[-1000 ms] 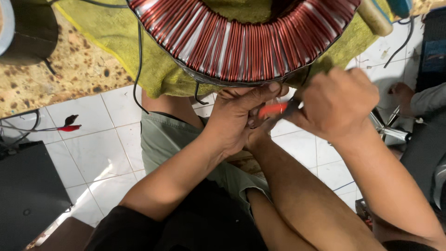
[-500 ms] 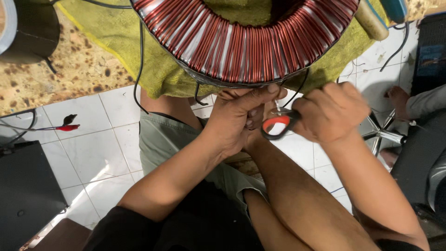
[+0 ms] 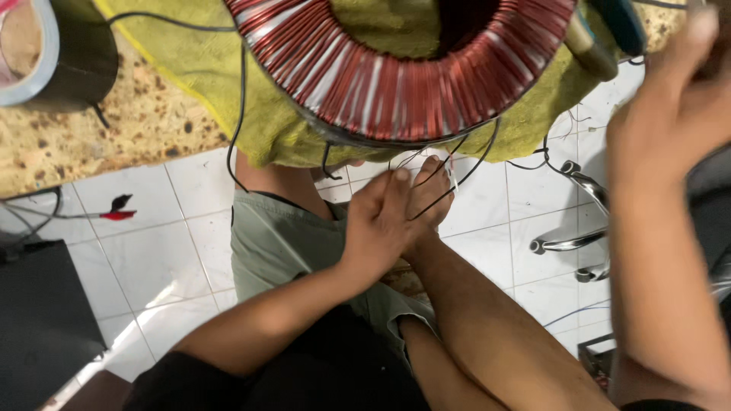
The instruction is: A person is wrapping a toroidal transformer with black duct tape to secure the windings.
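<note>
Copper-wound coil above, left hand pinching thin wires, right hand raised, blurred, grip unclear

R hand up, off wires

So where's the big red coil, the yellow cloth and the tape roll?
Coil (image 3: 396,84): head view, on its red windings at the front.
Cloth (image 3: 190,68): head view, on its bare left part.
Tape roll (image 3: 57,57): head view, on its dark side.
</note>
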